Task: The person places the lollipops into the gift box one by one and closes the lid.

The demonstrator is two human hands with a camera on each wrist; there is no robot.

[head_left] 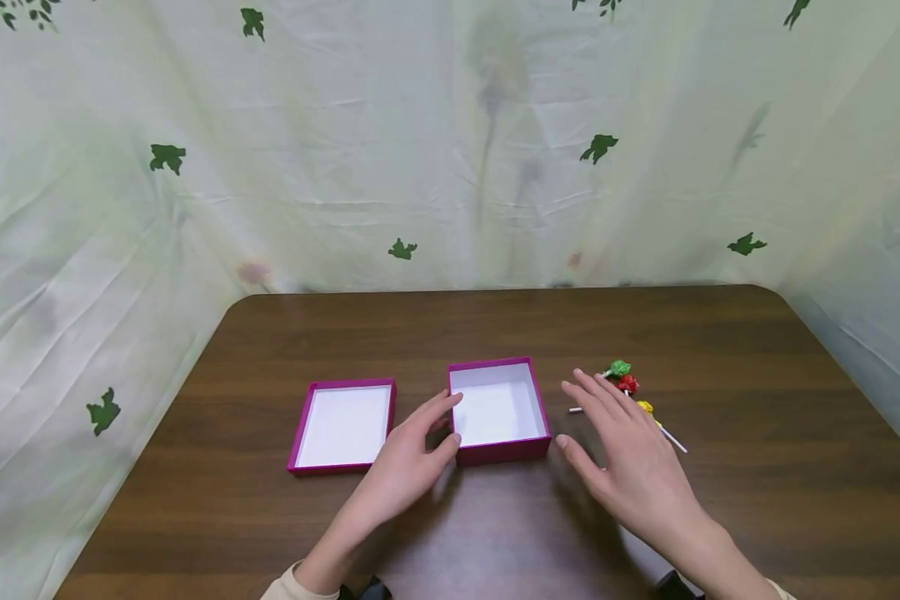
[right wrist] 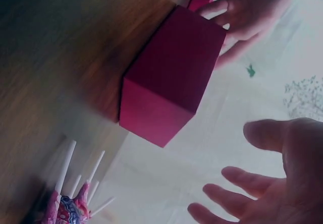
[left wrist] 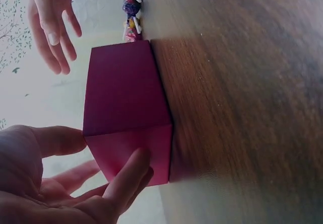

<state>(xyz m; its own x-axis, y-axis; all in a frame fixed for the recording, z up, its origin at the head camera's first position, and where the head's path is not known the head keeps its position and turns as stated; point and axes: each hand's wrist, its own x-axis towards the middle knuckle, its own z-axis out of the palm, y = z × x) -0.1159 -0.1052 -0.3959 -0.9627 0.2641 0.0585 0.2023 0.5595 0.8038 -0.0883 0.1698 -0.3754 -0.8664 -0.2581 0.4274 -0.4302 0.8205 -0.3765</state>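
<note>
An open magenta box (head_left: 504,452) with a white inside sits in the middle of the table, and nothing lies in it. My left hand (head_left: 411,460) is at its left side; in the left wrist view the thumb meets a corner of the box and fingers (left wrist: 132,173) lie along the side wall. My right hand (head_left: 637,462) is spread just right of the box, apart from it, its fingers straight. Behind that hand are wrapped lollipops, a green one (head_left: 619,367), a red one (head_left: 627,383) and a yellow one (head_left: 646,407), partly hidden by it.
The matching shallow lid (head_left: 345,427) lies inside up on the table, left of the box and close to my left forearm. The brown wooden table (head_left: 690,333) ends at a pale curtain (head_left: 420,150) with green leaf shapes.
</note>
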